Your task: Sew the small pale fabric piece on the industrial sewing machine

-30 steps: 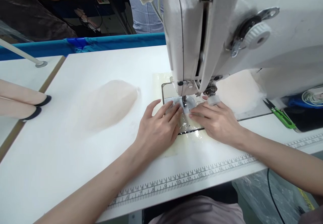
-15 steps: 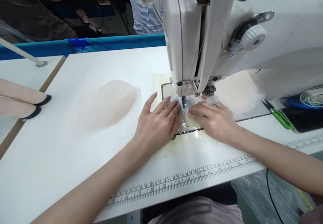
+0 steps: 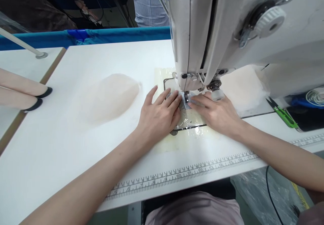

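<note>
My left hand (image 3: 161,115) lies palm down with its fingers stretched out, left of the presser foot (image 3: 186,97) of a white sewing machine (image 3: 192,39). Its fingertips press a small, sheer whitish piece, mostly hidden beneath them. On the other side of the foot, my right hand (image 3: 219,111) rests low with fingers extended, the fingertips close to the needle area. Both hands touch the bed around the metal needle plate (image 3: 188,122), which has shiny clear tape over it.
A sheer beige fabric piece (image 3: 113,96) lies to the left, and another pale piece (image 3: 241,86) lies behind my right hand. Green thread snips (image 3: 285,115) sit at the right beside a dark object. A printed ruler (image 3: 177,177) runs along the front edge. Two beige rolls with black ends (image 3: 22,90) lie far left.
The camera view has moved slightly nearer the machine, which looks larger and farther right. Both hands keep nearly the same place beside the presser foot, the left fingers drawn slightly closer to it.
</note>
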The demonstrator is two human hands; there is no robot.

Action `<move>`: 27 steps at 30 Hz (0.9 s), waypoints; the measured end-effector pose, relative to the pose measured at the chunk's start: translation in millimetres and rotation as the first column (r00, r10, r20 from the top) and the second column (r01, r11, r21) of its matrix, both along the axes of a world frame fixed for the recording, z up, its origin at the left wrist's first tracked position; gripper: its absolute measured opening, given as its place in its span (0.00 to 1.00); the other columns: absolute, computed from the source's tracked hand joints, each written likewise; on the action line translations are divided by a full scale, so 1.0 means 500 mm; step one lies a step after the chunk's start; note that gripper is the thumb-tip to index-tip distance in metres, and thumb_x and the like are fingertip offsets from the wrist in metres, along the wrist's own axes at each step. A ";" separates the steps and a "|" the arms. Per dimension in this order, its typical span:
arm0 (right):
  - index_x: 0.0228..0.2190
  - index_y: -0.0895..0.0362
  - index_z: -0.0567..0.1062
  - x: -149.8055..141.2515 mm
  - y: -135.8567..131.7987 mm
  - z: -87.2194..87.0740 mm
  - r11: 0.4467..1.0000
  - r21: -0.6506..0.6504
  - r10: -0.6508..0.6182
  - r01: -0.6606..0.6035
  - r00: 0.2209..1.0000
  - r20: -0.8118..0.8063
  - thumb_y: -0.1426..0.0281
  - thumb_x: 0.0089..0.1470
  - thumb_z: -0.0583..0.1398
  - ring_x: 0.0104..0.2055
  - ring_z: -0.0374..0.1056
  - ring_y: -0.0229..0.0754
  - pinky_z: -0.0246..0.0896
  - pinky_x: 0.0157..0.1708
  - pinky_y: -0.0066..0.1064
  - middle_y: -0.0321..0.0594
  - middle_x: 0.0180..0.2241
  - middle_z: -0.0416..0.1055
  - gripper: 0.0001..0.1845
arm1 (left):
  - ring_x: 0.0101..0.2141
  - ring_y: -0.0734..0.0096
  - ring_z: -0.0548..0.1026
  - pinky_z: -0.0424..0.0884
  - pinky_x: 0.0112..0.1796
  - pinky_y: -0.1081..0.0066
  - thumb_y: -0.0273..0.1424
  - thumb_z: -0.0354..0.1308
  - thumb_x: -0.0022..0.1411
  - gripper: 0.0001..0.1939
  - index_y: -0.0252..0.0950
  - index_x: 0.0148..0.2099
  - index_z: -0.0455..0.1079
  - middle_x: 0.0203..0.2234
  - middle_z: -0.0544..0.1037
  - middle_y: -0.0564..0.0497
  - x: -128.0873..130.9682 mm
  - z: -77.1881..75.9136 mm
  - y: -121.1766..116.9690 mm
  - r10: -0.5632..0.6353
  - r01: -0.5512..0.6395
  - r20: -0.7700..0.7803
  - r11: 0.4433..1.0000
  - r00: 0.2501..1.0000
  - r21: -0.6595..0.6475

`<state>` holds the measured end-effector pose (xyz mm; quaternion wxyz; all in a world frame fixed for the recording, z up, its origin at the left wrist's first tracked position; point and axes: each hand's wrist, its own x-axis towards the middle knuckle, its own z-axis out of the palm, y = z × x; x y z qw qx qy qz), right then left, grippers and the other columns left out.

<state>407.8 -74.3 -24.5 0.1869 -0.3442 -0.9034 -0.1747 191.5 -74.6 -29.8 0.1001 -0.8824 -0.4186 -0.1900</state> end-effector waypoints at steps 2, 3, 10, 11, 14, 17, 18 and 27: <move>0.44 0.58 0.77 0.003 0.001 0.000 1.000 -0.008 0.000 0.000 1.000 0.010 0.82 0.58 0.51 0.44 0.70 0.45 0.59 0.54 0.45 0.41 0.42 0.78 0.19 | 0.56 0.52 0.69 0.56 0.59 0.44 0.30 0.46 0.67 0.18 0.33 0.56 0.68 0.54 0.73 0.44 -0.001 -0.001 0.000 0.005 -0.005 0.005 1.000 1.000 0.001; 0.45 0.58 0.77 0.004 0.001 0.000 1.000 -0.016 -0.002 0.002 1.000 0.011 0.82 0.58 0.51 0.44 0.70 0.45 0.59 0.54 0.45 0.41 0.42 0.78 0.20 | 0.57 0.52 0.69 0.56 0.59 0.44 0.30 0.46 0.68 0.18 0.33 0.56 0.68 0.54 0.73 0.44 -0.001 -0.002 0.000 0.008 -0.008 0.008 1.000 1.000 -0.001; 0.48 0.60 0.75 0.006 0.001 -0.004 0.993 -0.114 -0.015 0.015 1.000 0.000 0.81 0.58 0.52 0.46 0.71 0.45 0.61 0.53 0.45 0.43 0.44 0.77 0.20 | 0.56 0.53 0.70 0.58 0.59 0.46 0.31 0.48 0.68 0.18 0.35 0.57 0.69 0.52 0.75 0.45 -0.003 0.002 -0.006 0.014 -0.013 0.040 1.000 0.999 -0.025; 0.48 0.61 0.75 0.005 0.000 -0.004 0.991 -0.129 -0.015 0.015 1.000 -0.003 0.81 0.58 0.52 0.47 0.70 0.45 0.62 0.53 0.45 0.43 0.45 0.77 0.20 | 0.56 0.53 0.70 0.58 0.59 0.45 0.31 0.49 0.68 0.18 0.36 0.57 0.69 0.52 0.75 0.45 -0.003 0.003 -0.007 0.014 -0.013 0.044 1.000 0.999 -0.025; 0.47 0.61 0.76 0.002 -0.004 -0.001 0.987 -0.162 -0.011 0.005 0.999 -0.039 0.80 0.58 0.53 0.47 0.71 0.46 0.65 0.50 0.43 0.44 0.46 0.76 0.18 | 0.54 0.54 0.72 0.60 0.58 0.46 0.31 0.50 0.67 0.17 0.36 0.55 0.69 0.51 0.76 0.44 -0.005 0.006 -0.010 0.014 -0.014 0.048 1.000 0.999 0.004; 0.39 0.59 0.79 0.001 -0.010 0.010 0.966 -0.258 -0.012 -0.032 0.986 -0.166 0.79 0.59 0.54 0.41 0.73 0.46 0.68 0.41 0.40 0.43 0.41 0.79 0.14 | 0.48 0.58 0.76 0.68 0.51 0.54 0.33 0.53 0.66 0.15 0.35 0.53 0.70 0.47 0.79 0.46 -0.003 0.007 -0.015 -0.057 0.053 0.072 0.997 0.996 0.049; 0.36 0.58 0.80 0.001 -0.013 0.016 0.935 -0.344 -0.005 -0.085 0.968 -0.251 0.78 0.60 0.55 0.39 0.74 0.44 0.69 0.38 0.38 0.41 0.38 0.79 0.13 | 0.47 0.59 0.76 0.70 0.48 0.57 0.33 0.54 0.66 0.16 0.35 0.53 0.70 0.47 0.79 0.46 -0.002 0.007 -0.018 -0.098 0.094 0.091 0.994 0.991 0.051; 0.40 0.54 0.78 0.010 -0.021 0.061 0.068 -0.697 -0.407 -0.714 0.618 -0.673 0.72 0.41 0.71 0.28 0.71 0.31 0.68 0.29 0.23 0.32 0.29 0.76 0.20 | 0.46 0.62 0.76 0.71 0.48 0.56 0.32 0.54 0.62 0.06 0.40 0.33 0.71 0.37 0.81 0.49 -0.044 0.087 -0.030 -0.124 0.475 0.590 0.732 0.798 -0.489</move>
